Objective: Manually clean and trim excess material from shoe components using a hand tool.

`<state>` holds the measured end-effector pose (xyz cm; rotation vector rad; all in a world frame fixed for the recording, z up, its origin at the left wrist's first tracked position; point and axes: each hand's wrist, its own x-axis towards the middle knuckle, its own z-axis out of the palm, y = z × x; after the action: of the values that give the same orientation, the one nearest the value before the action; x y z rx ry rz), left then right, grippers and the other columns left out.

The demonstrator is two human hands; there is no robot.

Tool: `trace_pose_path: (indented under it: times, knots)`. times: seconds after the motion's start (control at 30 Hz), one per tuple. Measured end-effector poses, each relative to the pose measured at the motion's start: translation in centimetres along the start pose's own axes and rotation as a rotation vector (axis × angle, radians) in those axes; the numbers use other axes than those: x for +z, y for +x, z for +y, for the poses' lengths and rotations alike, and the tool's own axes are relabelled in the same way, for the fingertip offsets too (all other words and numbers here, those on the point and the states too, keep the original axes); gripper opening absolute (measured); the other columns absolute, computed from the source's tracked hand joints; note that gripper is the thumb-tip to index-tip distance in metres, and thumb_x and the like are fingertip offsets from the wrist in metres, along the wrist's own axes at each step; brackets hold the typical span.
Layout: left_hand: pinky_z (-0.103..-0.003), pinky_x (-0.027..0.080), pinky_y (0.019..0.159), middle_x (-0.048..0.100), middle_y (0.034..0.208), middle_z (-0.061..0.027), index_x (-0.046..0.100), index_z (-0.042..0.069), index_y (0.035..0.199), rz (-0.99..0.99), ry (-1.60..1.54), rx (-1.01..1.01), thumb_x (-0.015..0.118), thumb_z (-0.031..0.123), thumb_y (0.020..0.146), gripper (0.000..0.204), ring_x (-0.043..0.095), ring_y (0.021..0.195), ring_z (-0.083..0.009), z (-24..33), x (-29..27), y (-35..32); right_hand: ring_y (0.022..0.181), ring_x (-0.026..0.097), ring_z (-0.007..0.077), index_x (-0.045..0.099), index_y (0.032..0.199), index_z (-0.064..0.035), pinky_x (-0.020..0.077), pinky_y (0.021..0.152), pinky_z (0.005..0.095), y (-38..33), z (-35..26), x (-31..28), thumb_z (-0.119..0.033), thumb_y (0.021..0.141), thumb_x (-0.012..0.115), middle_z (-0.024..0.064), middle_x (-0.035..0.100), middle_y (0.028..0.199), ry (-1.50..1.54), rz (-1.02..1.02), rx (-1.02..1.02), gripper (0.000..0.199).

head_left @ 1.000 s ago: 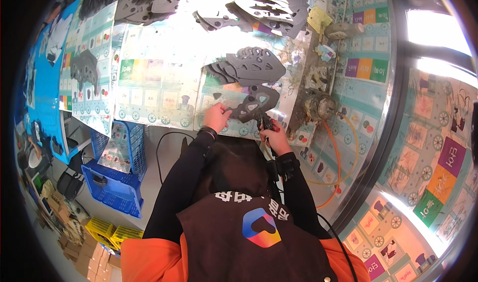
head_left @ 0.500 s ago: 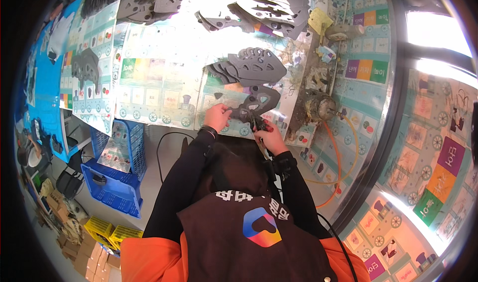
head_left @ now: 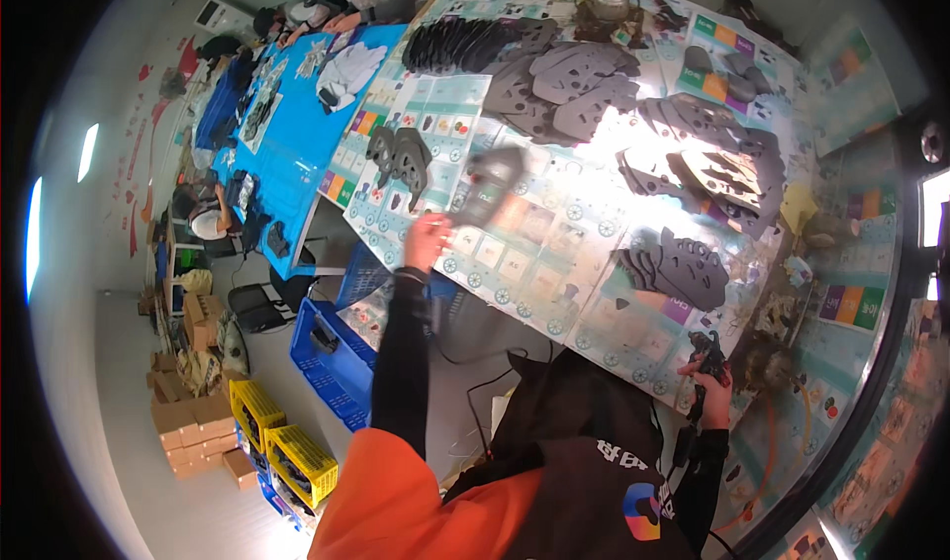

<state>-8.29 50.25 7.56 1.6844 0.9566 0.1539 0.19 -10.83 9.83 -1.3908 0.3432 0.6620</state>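
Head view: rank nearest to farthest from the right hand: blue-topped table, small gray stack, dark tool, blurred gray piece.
From the right hand:
1. Dark tool, in its grip.
2. Small gray stack, just beyond, on the table.
3. Blurred gray piece, leftward, by the left hand.
4. Blue-topped table, farthest left.

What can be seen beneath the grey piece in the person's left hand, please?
The patterned table covering shows around the blurred grey piece in the left hand; the patch directly behind it is hidden.
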Motion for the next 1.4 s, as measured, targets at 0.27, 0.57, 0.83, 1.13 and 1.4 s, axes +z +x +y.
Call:
trace_pose_path:
  times: [0.27,0.57,0.83,1.13,1.4]
  knots:
    - [-0.039,0.054,0.079,0.072,0.094,-0.0154,0.056,-0.002,0.124,-0.252,0.529,0.177,0.078,0.042,0.081,0.065,0.069,0.092,-0.0283,-0.3,18.8,1.3,0.093,0.068,0.0217,0.061,0.117,0.0046,0.0527,0.088,0.0349,1.8,4.8,-1.6,0.005,0.081,0.061,0.0105,0.07,0.102,0.046,-0.016,-0.098,0.036]
    - [-0.044,0.046,0.093,0.063,0.115,-0.0209,0.059,-0.001,0.115,0.104,0.796,0.592,0.082,0.038,0.077,0.059,0.051,0.118,-0.0375,5.8,41.0,-5.5,0.06,0.058,0.0068,0.059,0.112,-0.0012,0.0405,0.046,0.0206,-3.1,4.3,-2.3,-0.001,0.081,0.056,0.0091,0.073,0.09,-0.014,0.162,0.008,0.032]
    - [-0.036,0.053,0.059,0.069,0.07,-0.0112,0.063,-0.001,0.091,-0.724,0.461,0.182,0.077,0.021,0.083,0.027,0.07,0.061,-0.0223,4.0,41.3,-4.2,0.067,0.06,0.0073,0.06,0.114,-0.0034,0.0399,0.047,0.0203,-4.4,6.0,-3.8,-0.003,0.081,0.06,0.0062,0.072,0.09,0.065,0.194,0.045,0.033]
    - [-0.032,0.052,0.053,0.07,0.078,-0.0146,0.054,-0.004,0.106,-0.771,0.297,-0.099,0.066,0.008,0.092,0.022,0.071,0.061,-0.0217,-7.5,33.3,-14.3,0.074,0.063,0.0142,0.059,0.105,-0.0015,0.0511,0.07,0.0292,-0.8,8.8,-0.6,0.0,0.081,0.059,0.005,0.064,0.085,-0.124,-0.066,0.038,0.024]
    - [-0.032,0.05,0.05,0.072,0.074,-0.0113,0.06,-0.002,0.092,-0.672,0.318,-0.077,0.07,0.017,0.09,0.021,0.068,0.052,-0.0182,-7.5,33.8,-15.7,0.067,0.059,0.0142,0.06,0.1,-0.0013,0.0474,0.065,0.0294,1.1,9.9,0.8,-0.001,0.079,0.06,0.005,0.06,0.079,-0.258,-0.017,0.159,0.021]
